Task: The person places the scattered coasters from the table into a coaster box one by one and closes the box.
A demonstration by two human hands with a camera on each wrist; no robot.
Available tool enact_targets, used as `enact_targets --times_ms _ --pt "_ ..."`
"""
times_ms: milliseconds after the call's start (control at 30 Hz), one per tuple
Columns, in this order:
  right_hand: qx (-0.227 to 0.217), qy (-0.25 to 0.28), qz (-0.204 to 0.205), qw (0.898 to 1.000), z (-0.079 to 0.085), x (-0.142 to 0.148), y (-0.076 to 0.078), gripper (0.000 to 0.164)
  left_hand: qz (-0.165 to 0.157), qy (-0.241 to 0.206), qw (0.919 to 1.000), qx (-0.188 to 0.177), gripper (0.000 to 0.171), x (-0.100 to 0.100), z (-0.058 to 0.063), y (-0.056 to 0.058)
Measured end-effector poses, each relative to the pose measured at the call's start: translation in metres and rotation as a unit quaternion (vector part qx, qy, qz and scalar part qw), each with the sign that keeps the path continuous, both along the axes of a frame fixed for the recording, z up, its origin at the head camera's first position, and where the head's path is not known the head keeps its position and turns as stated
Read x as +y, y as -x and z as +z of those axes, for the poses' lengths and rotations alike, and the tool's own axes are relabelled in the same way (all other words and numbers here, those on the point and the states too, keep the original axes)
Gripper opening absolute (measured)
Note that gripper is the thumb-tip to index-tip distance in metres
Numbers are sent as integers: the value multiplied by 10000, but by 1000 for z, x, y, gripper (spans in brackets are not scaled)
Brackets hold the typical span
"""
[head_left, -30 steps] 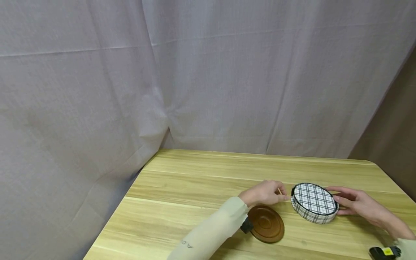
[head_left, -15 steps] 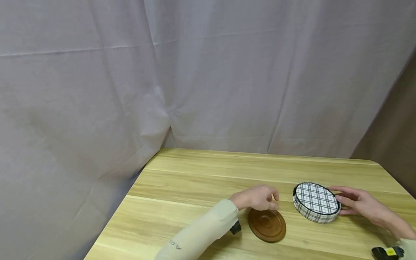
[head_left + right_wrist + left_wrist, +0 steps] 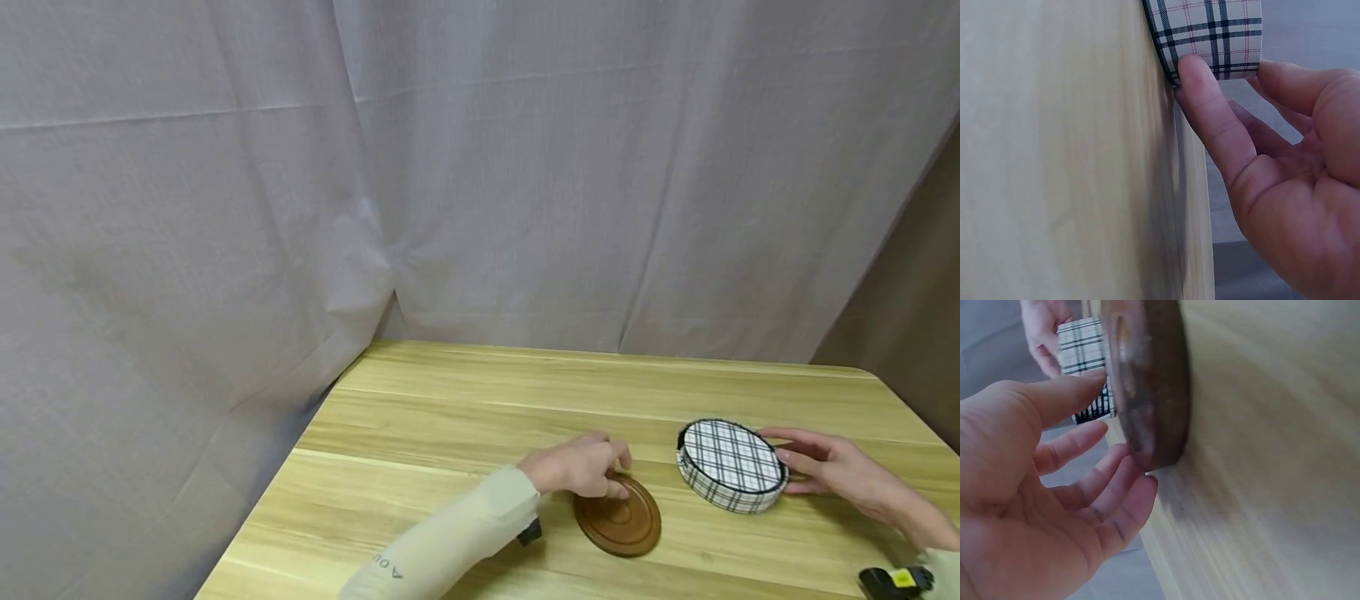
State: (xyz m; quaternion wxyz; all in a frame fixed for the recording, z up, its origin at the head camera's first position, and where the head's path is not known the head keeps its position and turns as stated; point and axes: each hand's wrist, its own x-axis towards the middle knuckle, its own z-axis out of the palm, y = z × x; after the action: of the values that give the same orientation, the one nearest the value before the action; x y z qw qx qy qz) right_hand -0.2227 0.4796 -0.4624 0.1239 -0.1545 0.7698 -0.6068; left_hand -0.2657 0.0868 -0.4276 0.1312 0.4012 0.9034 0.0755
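Observation:
In the head view a brown wooden-looking disc (image 3: 630,529) with raised rings lies on the table. My left hand (image 3: 581,467) hovers at its far left edge, fingers loosely bent. From the left wrist, the fingertips show right at the disc's rim and the thumb points past its face. A round case with a black-and-white plaid cover (image 3: 731,460) and black edging stands flat to the right. My right hand (image 3: 843,471) holds its right side. In the right wrist view one finger (image 3: 1216,119) lies along the plaid side wall and the thumb meets its upper edge.
The light wood table (image 3: 480,400) carries both things near its right half. Behind it hangs a grey curtain (image 3: 495,208), with a brown one (image 3: 907,292) at the far right. Black wrist devices (image 3: 896,581) show near the sleeves.
My left hand has moved left and nearer, away from the plaid case to over the brown disc's edge. The right hand stays on the case.

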Motion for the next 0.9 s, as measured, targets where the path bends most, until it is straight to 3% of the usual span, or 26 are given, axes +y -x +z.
enact_targets --times_ms 267,900 --pt "85 -50 -24 9999 -2 0 0 42 -78 428 9974 580 32 2 -9 -7" --pt "-39 -171 -147 9997 2 -2 -1 41 -16 806 9951 577 32 7 -7 -10"
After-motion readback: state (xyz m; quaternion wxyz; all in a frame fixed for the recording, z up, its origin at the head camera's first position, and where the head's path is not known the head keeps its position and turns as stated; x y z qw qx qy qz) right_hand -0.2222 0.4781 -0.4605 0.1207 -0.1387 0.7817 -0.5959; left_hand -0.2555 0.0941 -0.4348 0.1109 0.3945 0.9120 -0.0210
